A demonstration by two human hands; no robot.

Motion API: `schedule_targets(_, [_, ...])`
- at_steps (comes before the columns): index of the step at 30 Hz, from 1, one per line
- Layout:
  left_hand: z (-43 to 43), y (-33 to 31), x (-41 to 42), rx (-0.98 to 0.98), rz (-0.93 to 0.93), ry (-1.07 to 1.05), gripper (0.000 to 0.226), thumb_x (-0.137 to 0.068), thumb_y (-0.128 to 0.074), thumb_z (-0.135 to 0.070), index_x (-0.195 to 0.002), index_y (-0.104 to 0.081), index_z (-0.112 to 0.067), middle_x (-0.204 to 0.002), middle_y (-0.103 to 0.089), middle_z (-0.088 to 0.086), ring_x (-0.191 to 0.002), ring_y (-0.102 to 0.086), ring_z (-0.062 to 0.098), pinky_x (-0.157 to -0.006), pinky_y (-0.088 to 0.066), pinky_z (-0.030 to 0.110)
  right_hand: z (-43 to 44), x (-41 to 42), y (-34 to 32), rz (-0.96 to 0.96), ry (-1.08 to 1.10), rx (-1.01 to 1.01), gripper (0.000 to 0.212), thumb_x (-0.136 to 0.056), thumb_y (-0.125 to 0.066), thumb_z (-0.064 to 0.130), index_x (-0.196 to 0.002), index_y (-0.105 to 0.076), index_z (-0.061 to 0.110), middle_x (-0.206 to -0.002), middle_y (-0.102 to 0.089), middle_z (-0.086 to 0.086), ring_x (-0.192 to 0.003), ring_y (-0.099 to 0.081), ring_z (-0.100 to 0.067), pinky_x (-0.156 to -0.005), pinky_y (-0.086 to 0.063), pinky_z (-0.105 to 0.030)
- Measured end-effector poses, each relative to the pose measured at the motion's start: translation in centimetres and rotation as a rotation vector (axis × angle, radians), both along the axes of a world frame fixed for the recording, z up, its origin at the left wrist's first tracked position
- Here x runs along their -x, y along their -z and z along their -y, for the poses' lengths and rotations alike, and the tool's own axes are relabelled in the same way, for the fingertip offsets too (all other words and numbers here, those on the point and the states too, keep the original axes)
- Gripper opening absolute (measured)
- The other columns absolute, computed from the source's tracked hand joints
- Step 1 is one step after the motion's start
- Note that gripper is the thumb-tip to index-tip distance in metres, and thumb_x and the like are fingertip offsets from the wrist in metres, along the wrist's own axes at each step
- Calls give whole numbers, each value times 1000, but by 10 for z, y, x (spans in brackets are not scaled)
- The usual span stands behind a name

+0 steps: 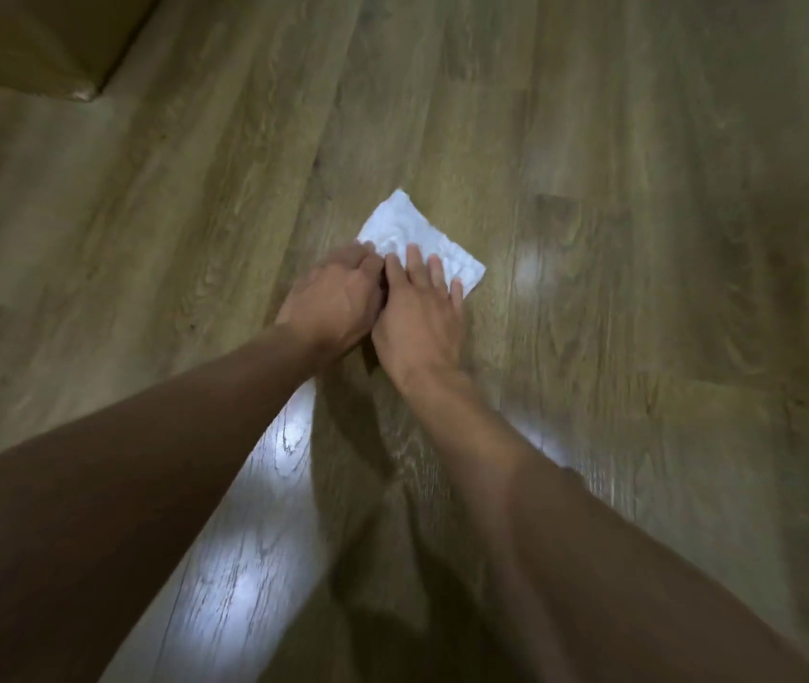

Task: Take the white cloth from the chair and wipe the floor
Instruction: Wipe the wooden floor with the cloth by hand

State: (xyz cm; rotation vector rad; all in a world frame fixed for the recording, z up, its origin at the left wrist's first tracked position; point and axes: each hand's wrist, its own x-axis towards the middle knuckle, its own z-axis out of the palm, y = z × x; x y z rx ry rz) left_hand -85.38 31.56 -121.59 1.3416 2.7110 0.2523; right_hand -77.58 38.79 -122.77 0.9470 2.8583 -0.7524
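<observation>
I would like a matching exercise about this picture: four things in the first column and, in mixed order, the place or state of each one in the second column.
1 white cloth
2 right hand
3 left hand
4 brown box

a far top left of the view
b fingers straight, flat on the cloth
c spread on the wooden floor
d touching the cloth's left corner

Pairs: 1-c, 2-b, 3-d, 4-a

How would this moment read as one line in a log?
step: wiping | white cloth: flat on floor | right hand: pressing cloth, fingers straight | left hand: at cloth edge, blurred
</observation>
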Motion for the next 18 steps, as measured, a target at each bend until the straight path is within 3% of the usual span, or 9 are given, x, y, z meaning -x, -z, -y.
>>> schedule_targets(4, [16, -1, -19, -32, 10, 6, 34, -98, -44, -13, -128, -51, 2, -136, -50, 22, -126, -49, 35, -100, -42, 45, 19, -20, 12, -72, -43, -42, 54, -98, -32, 21, -151, -19, 24, -162, -9, 1, -149, -3, -21, -120, 1, -45])
schedule_targets(7, [-2, -11, -31, 50, 58, -55, 37, -98, -41, -13, -131, -45, 0, -132, -49, 22, -119, -50, 38, -93, -44, 46, -8, -16, 10, -87, -104, -15, 53, -99, -33, 20, -150, -21, 23, -161, -13, 0, -149, -7, -20, -121, -1, -42])
schedule_targets(11, [-38, -21, -22, 166, 144, -75, 43, -94, -40, -21, -133, -43, -3, -129, -51, 19, -117, -51, 34, -97, -42, 42, -63, -12, 0, 21, -192, -17, 52, -100, -33, 22, -150, -21, 28, -161, -10, 0, -149, -6, -18, -121, -3, -42])
schedule_targets(14, [-71, -17, -22, 206, 160, -46, 43, -94, -37, -21, -132, -47, -4, -139, -46, 18, -131, -41, 32, -108, -37, 42, -87, -20, -7, 76, -211, -68, 54, -99, -33, 26, -151, -18, 29, -161, -12, -1, -149, -9, -20, -120, -2, -47])
schedule_targets(18, [-65, -4, -54, 64, 7, -42, 35, -90, -39, -21, -114, -61, -7, -121, -60, 13, -107, -59, 32, -87, -48, 40, -71, -56, -6, 45, -198, -47, 60, -97, -34, 17, -153, -13, 22, -161, -11, -5, -149, -7, -21, -121, 0, -40])
